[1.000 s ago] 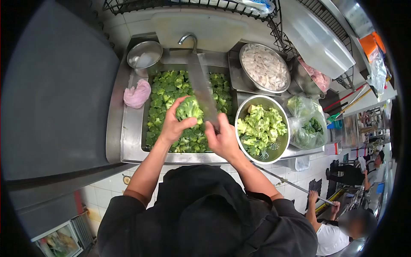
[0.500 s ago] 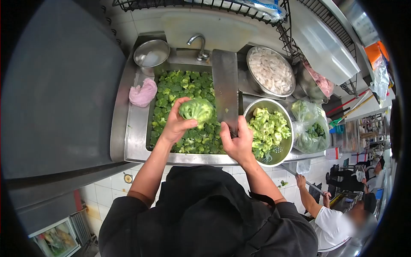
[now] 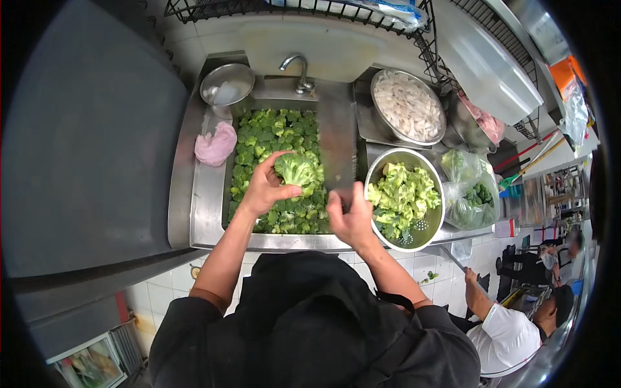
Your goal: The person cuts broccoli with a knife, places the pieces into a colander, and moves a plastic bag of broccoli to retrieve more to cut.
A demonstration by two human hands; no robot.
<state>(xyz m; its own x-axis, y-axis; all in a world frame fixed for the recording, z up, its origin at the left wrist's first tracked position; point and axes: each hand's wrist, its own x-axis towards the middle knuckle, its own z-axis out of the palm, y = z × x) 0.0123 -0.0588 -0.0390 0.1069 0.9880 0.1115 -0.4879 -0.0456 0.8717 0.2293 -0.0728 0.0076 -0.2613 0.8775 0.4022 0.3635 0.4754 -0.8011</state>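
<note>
Over the sink (image 3: 207, 194), I'm seeing the left hand (image 3: 262, 191) cupping the broccoli head (image 3: 297, 169), now rolled floret-side up, while the right hand (image 3: 349, 216), fisted on the cleaver (image 3: 336, 142), has slid the blade in just beside it, so mid-trim, I reckon.

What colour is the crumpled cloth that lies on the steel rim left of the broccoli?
The cloth is pale pink, clearest in the head view.

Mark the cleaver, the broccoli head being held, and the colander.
cleaver (image 3: 336, 136): head view, flat of the blade.
broccoli head (image 3: 296, 169): head view, green crown.
colander (image 3: 417, 227): head view, bare perforated wall.
</note>
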